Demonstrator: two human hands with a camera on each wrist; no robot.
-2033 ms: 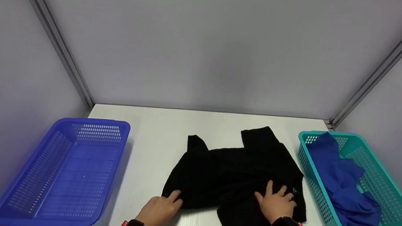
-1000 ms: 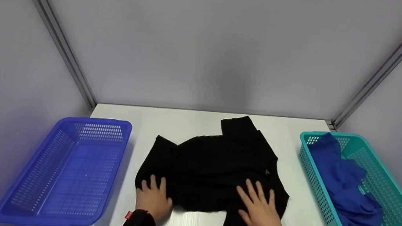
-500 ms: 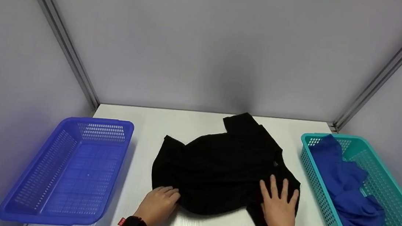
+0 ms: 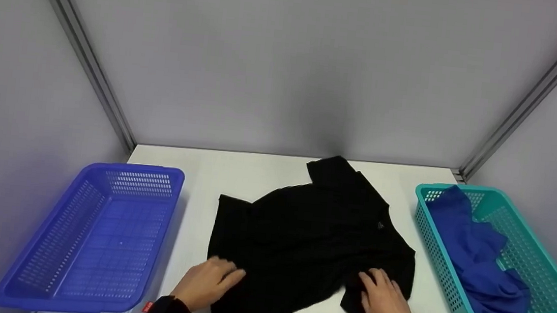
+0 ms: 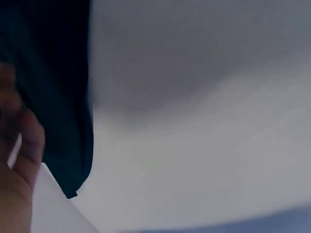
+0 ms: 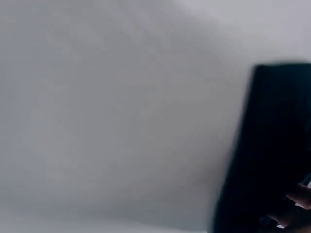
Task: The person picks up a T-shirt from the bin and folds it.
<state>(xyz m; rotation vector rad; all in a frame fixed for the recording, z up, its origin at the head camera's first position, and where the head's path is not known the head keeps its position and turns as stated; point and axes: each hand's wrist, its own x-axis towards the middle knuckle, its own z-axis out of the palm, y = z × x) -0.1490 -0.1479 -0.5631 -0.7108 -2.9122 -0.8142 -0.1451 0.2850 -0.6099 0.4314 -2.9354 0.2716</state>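
Observation:
A black garment [image 4: 312, 231] lies spread and crumpled on the middle of the white table [image 4: 256, 175]. My left hand [image 4: 213, 280] grips its lower-left edge with curled fingers. My right hand [image 4: 382, 297] grips a fold at its lower-right with curled fingers. The left wrist view is blurred and shows the dark cloth [image 5: 53, 97] beside my left hand [image 5: 19, 160]. In the right wrist view, also blurred, the dark cloth [image 6: 272, 145] fills the right side, with fingertips [image 6: 296, 204] at its bottom edge.
An empty blue basket [image 4: 131, 168] stands at the left of the table. At the right stands a teal basket [image 4: 525, 252] holding a crumpled blue cloth [image 4: 478, 257]. Grey walls close in the back and both sides.
Both hands went from lying flat on the garment to curling onto it. The garment's lower edge has been drawn toward me, and the cloth sits a little further left than two seconds ago.

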